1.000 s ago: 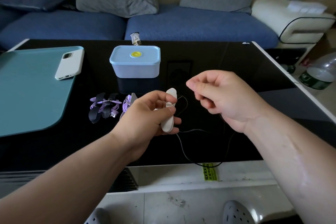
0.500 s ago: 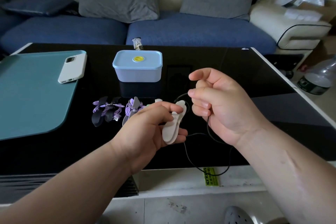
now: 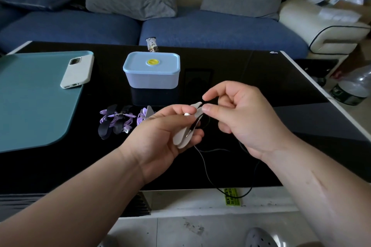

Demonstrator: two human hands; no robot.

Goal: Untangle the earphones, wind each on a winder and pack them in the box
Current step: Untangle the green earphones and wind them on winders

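My left hand (image 3: pixel 160 138) grips a pale grey winder (image 3: pixel 183 136) above the black table, with black cable laid along its middle. My right hand (image 3: pixel 245 118) pinches the black earphone cable (image 3: pixel 204 168) right at the winder's upper tip. The loose cable hangs down in a loop past the table's front edge. Purple earphones wound on a black winder (image 3: pixel 115 121) lie on the table to the left. A second purple set on a grey winder (image 3: pixel 145 115) lies beside it, partly hidden by my left hand. The light blue box (image 3: pixel 151 75) stands behind with its lid on.
A white phone (image 3: pixel 77 72) lies on a teal mat (image 3: pixel 30 102) at the left. A small wrapper (image 3: pixel 152 44) stands behind the box. A blue sofa with grey cushions runs along the far side. A plastic bottle (image 3: pixel 353 88) sits on the floor at the right.
My right hand has come down and left to the winder's tip with the cable. My left hand has tilted the winder, and cable now lies along it.
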